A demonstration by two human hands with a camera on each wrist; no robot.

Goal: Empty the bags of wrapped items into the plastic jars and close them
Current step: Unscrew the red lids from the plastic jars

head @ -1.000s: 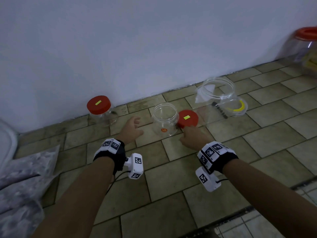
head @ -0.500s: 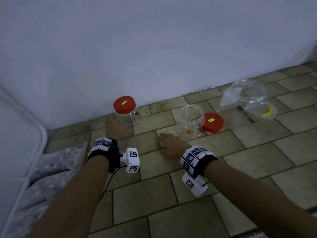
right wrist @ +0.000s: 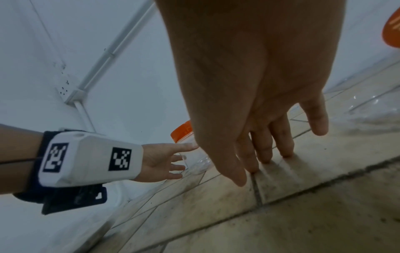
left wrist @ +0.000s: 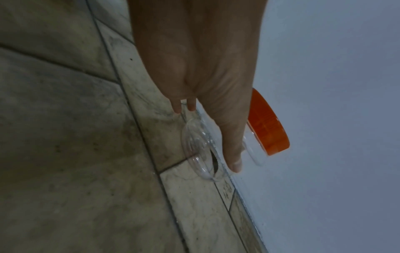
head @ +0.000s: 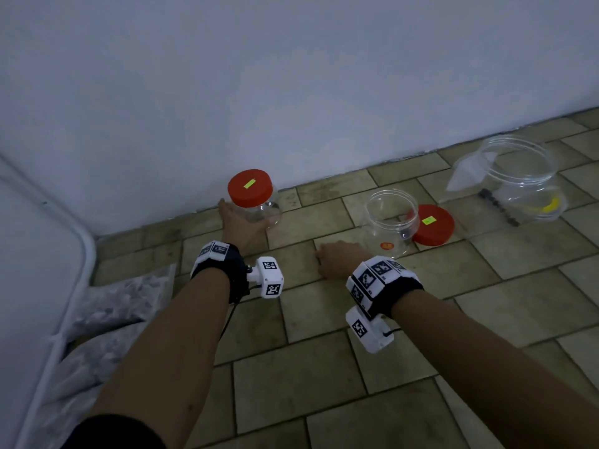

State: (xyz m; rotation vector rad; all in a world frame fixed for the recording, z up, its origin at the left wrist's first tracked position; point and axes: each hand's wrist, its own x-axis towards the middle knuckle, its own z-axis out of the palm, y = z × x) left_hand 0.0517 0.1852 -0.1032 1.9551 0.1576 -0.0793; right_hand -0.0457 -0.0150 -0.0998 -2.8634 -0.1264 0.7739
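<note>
A small clear jar with a red lid (head: 252, 202) stands by the wall. My left hand (head: 241, 228) reaches round its base, thumb on the left and fingers on the right, all fairly straight and touching it. In the left wrist view the thumb (left wrist: 231, 150) lies along the jar (left wrist: 194, 145). My right hand (head: 334, 257) rests on the floor with straight fingers (right wrist: 259, 154) and holds nothing. Just right of it an open clear jar (head: 389, 222) stands beside its loose red lid (head: 434, 225). Bags of wrapped items (head: 113, 303) lie at the left.
A large open clear jar (head: 518, 176) with a clear plastic bag hanging in it stands at the far right. The white wall runs close behind the jars. A white panel (head: 39, 254) leans at the left over the bags. Tiled floor (head: 324, 367) lies in front.
My left hand moved left from beside the open jar to the red-lidded jar. My right hand left the loose red lid and came to rest on the floor. The view swung left.
</note>
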